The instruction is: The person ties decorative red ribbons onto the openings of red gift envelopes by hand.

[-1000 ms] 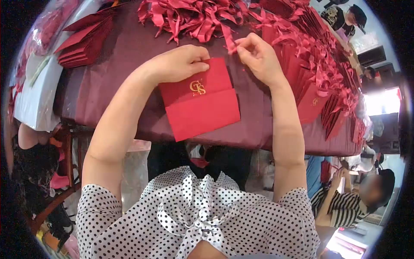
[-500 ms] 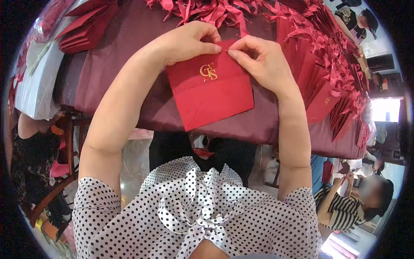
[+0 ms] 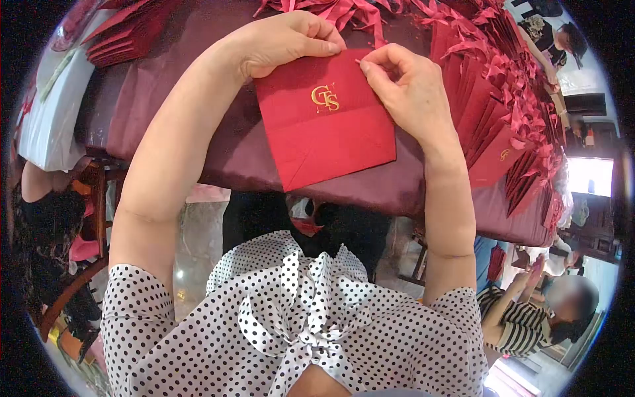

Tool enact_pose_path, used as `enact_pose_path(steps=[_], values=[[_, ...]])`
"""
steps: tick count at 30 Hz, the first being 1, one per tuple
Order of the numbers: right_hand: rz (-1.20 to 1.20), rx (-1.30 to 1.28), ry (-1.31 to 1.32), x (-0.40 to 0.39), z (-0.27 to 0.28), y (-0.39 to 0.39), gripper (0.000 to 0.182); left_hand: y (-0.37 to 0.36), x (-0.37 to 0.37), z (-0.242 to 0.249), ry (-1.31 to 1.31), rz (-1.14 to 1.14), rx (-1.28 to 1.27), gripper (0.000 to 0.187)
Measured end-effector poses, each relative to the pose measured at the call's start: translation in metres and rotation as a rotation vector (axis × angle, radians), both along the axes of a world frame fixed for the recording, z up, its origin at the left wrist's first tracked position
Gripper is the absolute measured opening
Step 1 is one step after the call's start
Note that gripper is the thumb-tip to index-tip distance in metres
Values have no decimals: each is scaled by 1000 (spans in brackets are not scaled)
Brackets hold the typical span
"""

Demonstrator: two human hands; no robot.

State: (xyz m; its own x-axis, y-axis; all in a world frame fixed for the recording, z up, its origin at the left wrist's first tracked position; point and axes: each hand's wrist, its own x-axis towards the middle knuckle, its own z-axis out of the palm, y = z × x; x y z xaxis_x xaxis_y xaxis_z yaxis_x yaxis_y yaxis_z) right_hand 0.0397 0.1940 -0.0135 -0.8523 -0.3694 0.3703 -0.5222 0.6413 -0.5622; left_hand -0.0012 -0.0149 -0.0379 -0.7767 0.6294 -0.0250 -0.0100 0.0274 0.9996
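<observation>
A flat red paper bag [image 3: 331,139] with gold letters lies at the table's near edge, its lower corner jutting over it. My left hand [image 3: 291,43] comes over the bag's upper left, thumb and forefinger pinched together at its top edge. At the upper right corner is my right hand [image 3: 410,89], thumb and forefinger also closed in a pinch. A tiny pinkish tip pokes out from the right fingertips, too small to name for sure. A short gap separates the two pinches.
Red ribbons [image 3: 337,14] heap up at the far side. Rows of red bags with ribbons [image 3: 486,109] crowd the right; more folded red bags [image 3: 126,40] stand far left beside a white plastic-wrapped package [image 3: 56,109]. A person in a striped top [image 3: 516,324] sits at lower right.
My hands have drawn apart: the right has shifted right from the middle of the bag's top edge towards its corner. The bag appears slightly higher in view.
</observation>
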Motion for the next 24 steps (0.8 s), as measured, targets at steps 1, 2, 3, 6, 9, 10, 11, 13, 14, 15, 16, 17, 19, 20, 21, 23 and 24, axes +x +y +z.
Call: enact_pose_path(steps=[1, 2, 3, 6, 9, 10, 11, 13, 14, 15, 16, 17, 19, 20, 21, 23, 24], values=[[-4, 1, 0, 0, 2, 1, 13, 2, 2, 1, -20, 16, 19, 15], [-1, 9, -8, 0, 4, 2, 13, 3, 4, 2, -41, 32, 37, 15], [1, 17, -15, 0, 4, 3, 13, 5, 7, 5, -41, 28, 38, 15], [64, -16, 35, -3, -1, 7, 13, 10, 9, 5, 13, 8, -120, 14], [73, -59, -23, -2, 1, 7, 14, 6, 7, 1, -76, -58, 16, 16], [74, -58, -24, -2, 2, 7, 14, 6, 6, -1, -77, -58, 17, 16], [67, -45, -24, -1, 4, 8, 14, 7, 5, -2, -76, -60, 54, 16], [64, -34, -27, 0, 7, 9, 14, 6, 4, -3, -78, -58, 90, 17], [55, -51, -81, 1, 7, 9, 15, 6, 4, -3, -79, -66, 102, 17], [47, -68, -136, 2, 7, 11, 15, 8, 5, -3, -80, -74, 113, 17], [47, -68, -135, 2, 7, 11, 15, 8, 5, -2, -79, -75, 114, 17], [57, -89, -126, 2, 6, 11, 15, 8, 7, 1, -120, -80, 124, 17], [67, -109, -116, 3, 7, 10, 16, 8, 7, 2, -161, -86, 136, 17], [62, -114, -131, 4, 8, 10, 16, 7, 6, 1, -148, -103, 136, 18], [56, -120, -145, 4, 8, 10, 16, 6, 5, 0, -136, -121, 136, 18], [65, -133, -160, 3, 8, 13, 15, 7, 4, -1, -144, -129, 144, 18], [72, -144, -176, 3, 8, 14, 15, 6, 4, -1, -153, -138, 153, 18]])
